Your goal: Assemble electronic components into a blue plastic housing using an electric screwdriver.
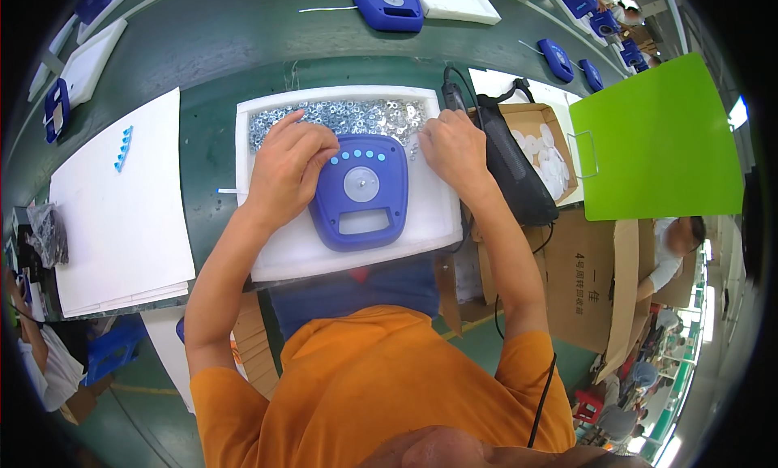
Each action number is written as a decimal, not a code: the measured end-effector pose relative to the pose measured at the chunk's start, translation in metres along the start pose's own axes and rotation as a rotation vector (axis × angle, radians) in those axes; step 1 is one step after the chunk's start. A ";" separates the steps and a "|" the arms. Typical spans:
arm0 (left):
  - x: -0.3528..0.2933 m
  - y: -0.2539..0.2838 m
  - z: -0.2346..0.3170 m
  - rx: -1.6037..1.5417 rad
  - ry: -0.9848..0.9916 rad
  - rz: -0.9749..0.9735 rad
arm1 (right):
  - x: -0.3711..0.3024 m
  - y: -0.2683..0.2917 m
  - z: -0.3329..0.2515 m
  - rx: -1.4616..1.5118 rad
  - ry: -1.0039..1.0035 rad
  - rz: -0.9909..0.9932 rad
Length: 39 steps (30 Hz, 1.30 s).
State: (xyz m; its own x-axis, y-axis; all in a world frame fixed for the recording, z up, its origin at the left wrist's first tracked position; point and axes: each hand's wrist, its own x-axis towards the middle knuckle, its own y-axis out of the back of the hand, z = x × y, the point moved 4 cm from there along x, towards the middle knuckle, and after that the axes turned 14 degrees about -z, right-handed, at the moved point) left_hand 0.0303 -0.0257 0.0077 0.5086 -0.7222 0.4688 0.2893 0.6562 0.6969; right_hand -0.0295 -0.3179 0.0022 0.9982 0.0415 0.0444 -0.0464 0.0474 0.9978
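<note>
A worker in an orange shirt point(365, 379) sat before a white foam tray point(433, 225), on which a blue casing point(391, 191) lay flat, its handle opening nearest the body and its clear round disc point(361, 184) at the center. The left hand point(290, 164) bent over the casing's upper left corner, fingers drawn in narrowly beside a row of light-blue dots point(357, 153); the right hand point(455, 148) curled closed above the tray's right edge. Whether either held anything could not be told. Small metal pieces point(365, 115) filled the tray's far end; beyond, another blue casing point(389, 8) rested.
</note>
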 end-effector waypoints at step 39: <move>0.003 -0.020 0.029 0.236 -0.343 -0.241 | -0.073 0.036 -0.059 0.349 0.373 0.354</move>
State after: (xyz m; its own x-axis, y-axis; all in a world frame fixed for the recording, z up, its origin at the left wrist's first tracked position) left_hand 0.0023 -0.0472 0.0112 0.1416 -0.9042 0.4029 0.1537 0.4222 0.8934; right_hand -0.1060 -0.2599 0.0318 0.8410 0.3437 0.4178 -0.2932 -0.3594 0.8859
